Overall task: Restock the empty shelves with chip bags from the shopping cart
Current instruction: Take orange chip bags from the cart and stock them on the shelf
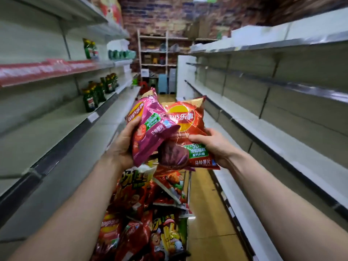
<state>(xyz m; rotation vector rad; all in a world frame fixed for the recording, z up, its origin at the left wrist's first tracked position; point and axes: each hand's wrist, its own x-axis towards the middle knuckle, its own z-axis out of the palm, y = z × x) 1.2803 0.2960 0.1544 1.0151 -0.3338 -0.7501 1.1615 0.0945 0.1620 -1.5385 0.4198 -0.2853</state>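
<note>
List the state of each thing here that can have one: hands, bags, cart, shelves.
left hand: closed on the pink chip bag
right hand: closed on the red chip bag
pink chip bag: held up, crumpled
red chip bag: held up, behind the pink one
shopping cart: piled with chip bags
right shelves: bare
left shelves: mostly bare, some green bottles

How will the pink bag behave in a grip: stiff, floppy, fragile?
Likely floppy: the pink bag is creased and bent over where the left hand grips it. Probably light, since one hand holds it up. Its glossy film could be slippery, and a hard squeeze may crush the chips.
</note>
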